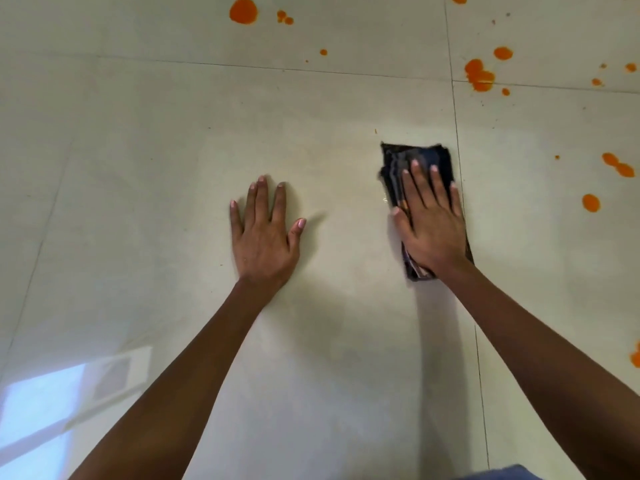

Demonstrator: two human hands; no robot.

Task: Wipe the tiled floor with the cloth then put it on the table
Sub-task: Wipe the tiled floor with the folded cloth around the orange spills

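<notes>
Right hand (433, 230) presses a dark cloth (417, 157) onto the tiled floor (156, 133).
Both hands lie flat with straight fingers: the right on the folded cloth, at 3 o'clock from the left hand (263, 237), which rests on bare tile. Orange spots (243, 11) dot the floor from 12 to 3 o'clock.

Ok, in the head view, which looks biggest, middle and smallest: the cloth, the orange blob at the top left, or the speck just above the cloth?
1. cloth, though the right hand hides part
2. blob
3. speck
</notes>
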